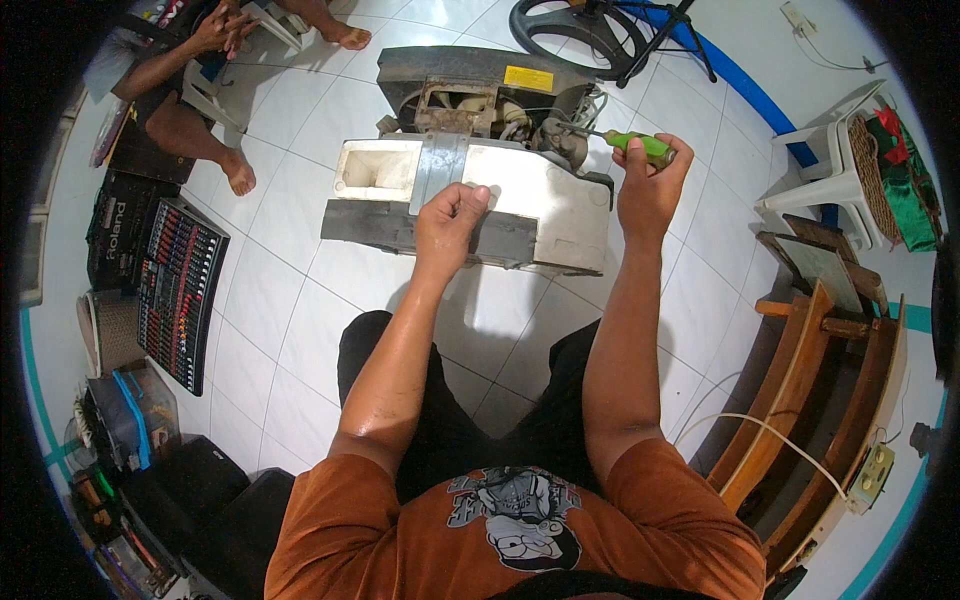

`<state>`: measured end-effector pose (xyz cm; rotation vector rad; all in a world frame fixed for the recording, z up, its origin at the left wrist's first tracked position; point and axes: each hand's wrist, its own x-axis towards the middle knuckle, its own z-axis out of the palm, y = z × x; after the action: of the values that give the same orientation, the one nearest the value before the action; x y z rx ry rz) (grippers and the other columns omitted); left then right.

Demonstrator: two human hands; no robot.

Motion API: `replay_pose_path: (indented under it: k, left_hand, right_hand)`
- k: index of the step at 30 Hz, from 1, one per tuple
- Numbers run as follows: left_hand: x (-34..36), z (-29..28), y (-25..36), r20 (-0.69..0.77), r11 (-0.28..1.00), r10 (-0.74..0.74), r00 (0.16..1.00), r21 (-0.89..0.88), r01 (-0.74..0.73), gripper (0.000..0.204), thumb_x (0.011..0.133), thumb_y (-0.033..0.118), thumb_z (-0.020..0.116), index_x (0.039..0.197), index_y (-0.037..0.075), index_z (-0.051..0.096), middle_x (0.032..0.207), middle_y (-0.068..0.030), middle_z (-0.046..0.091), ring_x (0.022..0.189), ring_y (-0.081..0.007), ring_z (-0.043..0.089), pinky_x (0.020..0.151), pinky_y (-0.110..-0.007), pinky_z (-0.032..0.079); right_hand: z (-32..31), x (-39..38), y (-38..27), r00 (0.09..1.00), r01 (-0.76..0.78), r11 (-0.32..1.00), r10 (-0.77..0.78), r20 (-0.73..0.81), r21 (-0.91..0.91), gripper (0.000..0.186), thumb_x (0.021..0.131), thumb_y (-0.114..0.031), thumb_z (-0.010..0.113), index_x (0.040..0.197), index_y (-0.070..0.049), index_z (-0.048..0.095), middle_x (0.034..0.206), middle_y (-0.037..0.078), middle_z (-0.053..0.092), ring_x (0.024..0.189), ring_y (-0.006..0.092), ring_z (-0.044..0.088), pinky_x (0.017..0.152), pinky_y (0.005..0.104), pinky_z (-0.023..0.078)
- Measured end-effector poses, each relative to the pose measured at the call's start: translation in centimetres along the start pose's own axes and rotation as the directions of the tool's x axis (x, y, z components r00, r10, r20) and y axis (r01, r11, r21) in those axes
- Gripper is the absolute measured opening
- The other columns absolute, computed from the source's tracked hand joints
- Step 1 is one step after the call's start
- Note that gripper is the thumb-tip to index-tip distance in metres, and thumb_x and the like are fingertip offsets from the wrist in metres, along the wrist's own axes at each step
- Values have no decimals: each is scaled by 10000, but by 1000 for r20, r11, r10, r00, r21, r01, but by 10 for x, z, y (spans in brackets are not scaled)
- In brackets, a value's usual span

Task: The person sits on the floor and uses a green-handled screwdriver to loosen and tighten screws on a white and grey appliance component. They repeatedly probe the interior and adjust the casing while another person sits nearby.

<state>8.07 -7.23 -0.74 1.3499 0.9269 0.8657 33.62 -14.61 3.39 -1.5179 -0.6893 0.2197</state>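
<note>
My right hand [650, 180] grips a green-handled screwdriver [640, 148], whose shaft points left toward a grimy motor-like part [560, 140]. My left hand [448, 225] is closed, thumb against curled fingers, over the front of a bulky housing [560, 230] with white top, dark grey front strip and grey metal band [440, 165]; I cannot make out what, if anything, it holds. Behind that housing stands a dark casing [435, 70] with a yellow label [530, 78] and exposed dirty inner parts.
Another person [170, 130] sits at upper left, bare feet on white tiles [300, 300]. A mixing console [180, 300], bags and black cases line the left. A wooden rack [800, 390] with a cable, a white chair [835, 190], a wheel and stand [570, 30] are at right and back.
</note>
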Motion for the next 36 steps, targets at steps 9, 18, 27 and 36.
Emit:
replay_pose_path:
  k: [9,18,27,36]
  left_hand:
    - [0,0,-2,4,1000,10,1000,18,-10,389,1050,420,741,866,81,692,705,86,528,607,-28,400,535,-236,294]
    - [-1,-1,0,3,998,-49,999,42,49,388,1043,398,754,880,49,705,751,70,574,707,-51,455,642,-246,368]
    - [-1,1,3,9,999,0,1000,42,0,381,1041,405,759,863,78,682,720,92,515,642,-25,390,569,-235,284]
    - [-2,0,8,27,997,-76,997,9,76,346,1008,366,805,896,48,729,773,84,568,732,-40,460,665,-221,384]
  right_hand:
    - [0,1,1,1000,-21,999,21,4,48,364,1096,-158,630,1341,-19,398,1107,185,702,941,200,745,848,321,613]
    - [1,1,0,999,-43,999,43,-15,31,357,1087,-129,636,1339,-29,405,1101,186,707,927,205,748,822,324,619]
    - [0,1,0,1000,2,1000,-2,1,11,341,1096,-129,617,1344,-38,402,1104,189,719,929,207,757,824,325,627]
    - [-1,0,0,999,-40,999,39,18,32,359,1096,-158,625,1349,-41,398,1109,188,720,913,206,752,815,340,620]
